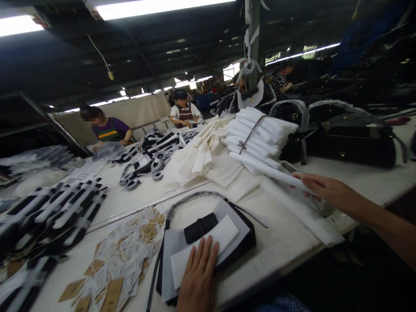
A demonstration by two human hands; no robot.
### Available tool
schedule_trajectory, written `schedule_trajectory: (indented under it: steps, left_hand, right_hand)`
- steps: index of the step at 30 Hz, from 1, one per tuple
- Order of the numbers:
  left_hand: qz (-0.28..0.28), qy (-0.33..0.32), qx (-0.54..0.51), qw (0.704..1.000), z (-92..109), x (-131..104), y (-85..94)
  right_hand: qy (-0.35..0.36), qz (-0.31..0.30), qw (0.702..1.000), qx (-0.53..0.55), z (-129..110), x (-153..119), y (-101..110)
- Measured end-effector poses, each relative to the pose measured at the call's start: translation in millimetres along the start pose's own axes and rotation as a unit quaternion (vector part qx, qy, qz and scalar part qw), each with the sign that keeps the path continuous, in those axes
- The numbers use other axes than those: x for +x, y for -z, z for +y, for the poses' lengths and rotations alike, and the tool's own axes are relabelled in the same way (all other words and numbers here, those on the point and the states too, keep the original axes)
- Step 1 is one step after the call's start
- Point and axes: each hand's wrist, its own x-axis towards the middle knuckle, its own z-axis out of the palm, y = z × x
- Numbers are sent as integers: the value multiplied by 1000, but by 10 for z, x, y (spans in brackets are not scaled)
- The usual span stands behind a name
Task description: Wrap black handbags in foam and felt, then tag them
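Observation:
A black handbag [245, 227] lies on the table in front of me, its looped handle wrapped in clear film. Grey-white tissue paper covers much of its front, with a white foam sheet [224, 236] across it. My left hand [199, 275] rests flat on that sheet, fingers stretched out. To the right, my right hand [320, 188] has its fingers closed round the near end of a long white foam roll [273, 173]. That roll slants out from under a strapped bundle of white rolls [260, 130]. Another long roll [302, 216] lies below it along the table edge.
Paper tags [126, 255] are heaped left of the handbag. Wrapped black straps [71, 208] lie farther left. Cream foam sheets [201, 160] are piled behind the handbag. More black bags [354, 143] stand at the right. Several people work across the table, one in purple [113, 128].

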Motion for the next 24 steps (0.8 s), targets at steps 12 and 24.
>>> schedule_trajectory:
  steps: [12, 24]
  left_hand:
    - [-186, 14, -277, 942, -426, 376, 422]
    - [-220, 43, -275, 935, -345, 487, 658]
  right_hand:
    - [308, -294, 892, 154, -291, -779, -635]
    - [310, 87, 945, 51, -672, -978, -1709]
